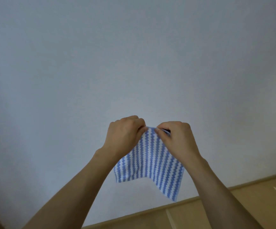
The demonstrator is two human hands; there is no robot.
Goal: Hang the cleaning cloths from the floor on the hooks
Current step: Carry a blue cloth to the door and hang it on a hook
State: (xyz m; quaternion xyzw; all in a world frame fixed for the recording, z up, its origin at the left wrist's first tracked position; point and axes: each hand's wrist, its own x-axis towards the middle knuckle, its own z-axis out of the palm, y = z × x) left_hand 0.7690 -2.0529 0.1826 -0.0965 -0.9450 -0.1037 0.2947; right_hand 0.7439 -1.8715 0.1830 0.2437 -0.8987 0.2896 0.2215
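Both hands raised before a plain wall point(134, 55), a blue-and-white striped cleaning cloth point(150, 162) held between them. The left hand point(125, 136) and the right hand point(177, 139) each pinch the cloth's top edge, their grips pressed together on the fabric and nearly touching one another; the rest of the cloth hangs free, clear of the floor point(233, 209). A small dark shape shows at the right fingertips — possibly a hook or the cloth's loop, too hidden to tell. No hook is plainly visible. To do the step well, judged from this pose: keep the top edge taut between the two pinches, open the loop or a fold toward the wall, seat it fully over the hook — then release one hand at a time.
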